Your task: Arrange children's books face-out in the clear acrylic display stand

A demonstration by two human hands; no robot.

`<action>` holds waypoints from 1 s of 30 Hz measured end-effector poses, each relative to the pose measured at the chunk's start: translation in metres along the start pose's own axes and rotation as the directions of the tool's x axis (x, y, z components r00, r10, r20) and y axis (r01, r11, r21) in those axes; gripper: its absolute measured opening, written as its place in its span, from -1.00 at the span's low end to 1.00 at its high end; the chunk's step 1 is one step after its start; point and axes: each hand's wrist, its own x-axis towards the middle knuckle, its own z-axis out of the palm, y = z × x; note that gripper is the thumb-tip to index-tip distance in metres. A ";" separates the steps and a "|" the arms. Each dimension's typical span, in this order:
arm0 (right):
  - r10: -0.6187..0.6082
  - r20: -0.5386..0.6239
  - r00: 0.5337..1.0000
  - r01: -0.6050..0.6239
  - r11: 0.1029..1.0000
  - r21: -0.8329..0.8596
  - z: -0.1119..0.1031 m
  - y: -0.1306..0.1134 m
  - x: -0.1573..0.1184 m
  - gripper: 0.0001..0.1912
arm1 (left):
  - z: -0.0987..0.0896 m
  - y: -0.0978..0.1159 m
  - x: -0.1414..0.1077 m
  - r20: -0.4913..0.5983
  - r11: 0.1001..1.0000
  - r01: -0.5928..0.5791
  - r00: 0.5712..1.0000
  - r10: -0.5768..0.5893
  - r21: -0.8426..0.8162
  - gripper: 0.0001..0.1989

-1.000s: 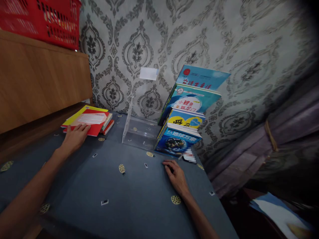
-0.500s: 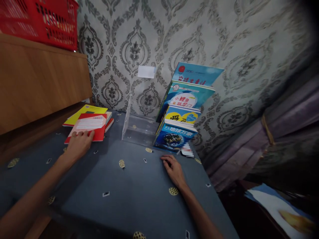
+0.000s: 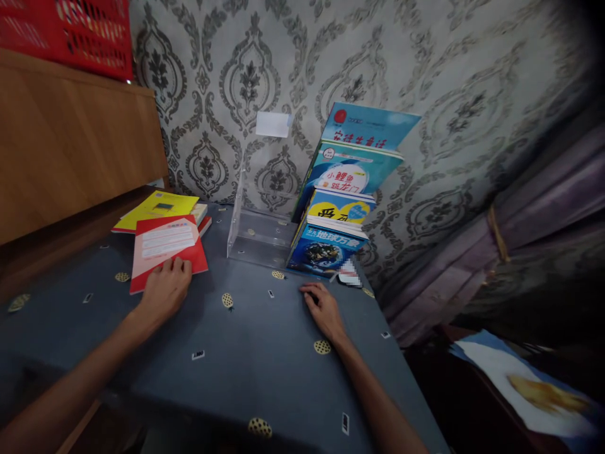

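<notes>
On the left, my left hand (image 3: 167, 287) is on the lower edge of a red and pink book (image 3: 155, 252), fingers curled over its cover; the thumb is hidden. That book lies partly over a small pile with a yellow book (image 3: 163, 205) and another red-edged book. My right hand (image 3: 324, 309) rests on the tablecloth with fingers loosely bent and a gap at the thumb, holding nothing. Just beyond it stands a clear acrylic rack (image 3: 258, 252), its right side filled with upright books in steps, a blue book with a globe (image 3: 324, 252) at the front.
A dark blue-grey tablecloth (image 3: 227, 366) covers the table. At the left are a wooden cabinet (image 3: 80, 139) and a red plastic basket (image 3: 94, 38) on it. Patterned wallpaper is behind, a tied curtain (image 3: 454, 284) at the right. A blurred white object (image 3: 350, 272) lies by the rack.
My left hand has drawn the red and pink book toward me and slightly right, turning it and uncovering more of the yellow book. My right hand stays about where it was on the table.
</notes>
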 end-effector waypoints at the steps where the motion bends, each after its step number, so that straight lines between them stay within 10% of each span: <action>1: -0.001 0.000 1.000 0.001 1.000 -0.003 0.000 0.000 0.000 -0.72 | -0.001 0.004 -0.001 0.014 1.000 -0.005 1.000 0.005 -0.001 -0.63; 10: -0.008 0.018 1.000 0.008 0.999 -0.032 0.002 0.001 0.000 -0.68 | -0.003 0.053 -0.022 0.099 0.988 -0.153 0.984 0.150 0.024 -0.51; 15: -0.016 0.005 1.000 0.016 0.999 -0.030 0.004 0.003 0.000 -0.70 | -0.014 0.098 -0.032 0.216 0.929 -0.367 0.904 0.368 -0.047 -0.55; 30: -0.076 0.049 0.996 0.081 0.991 -0.103 0.005 0.000 -0.004 -0.71 | -0.024 0.157 -0.017 0.079 0.858 -0.481 0.862 0.500 -0.178 -0.68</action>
